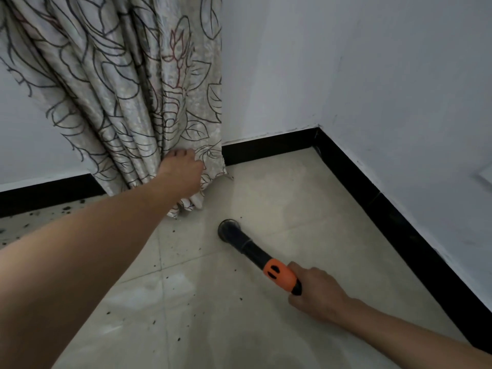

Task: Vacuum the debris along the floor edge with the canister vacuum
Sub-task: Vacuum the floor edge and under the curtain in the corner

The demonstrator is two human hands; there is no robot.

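Note:
My right hand (315,292) grips the orange and black handle of the vacuum tube (249,246). The tube's round black nozzle (229,229) sits on the pale tiled floor, just right of the curtain's hem. My left hand (183,170) grips the lower folds of the leaf-patterned curtain (138,102) and holds them bunched near the wall. Dark debris specks (34,218) lie thick along the black skirting at the left. A few more debris specks are scattered over the tiles below the curtain.
White walls meet in a corner (318,129) at the back right, lined with black skirting board (386,203). Pale floor tiles (292,198) fill the space between nozzle and corner. The vacuum's canister is out of view.

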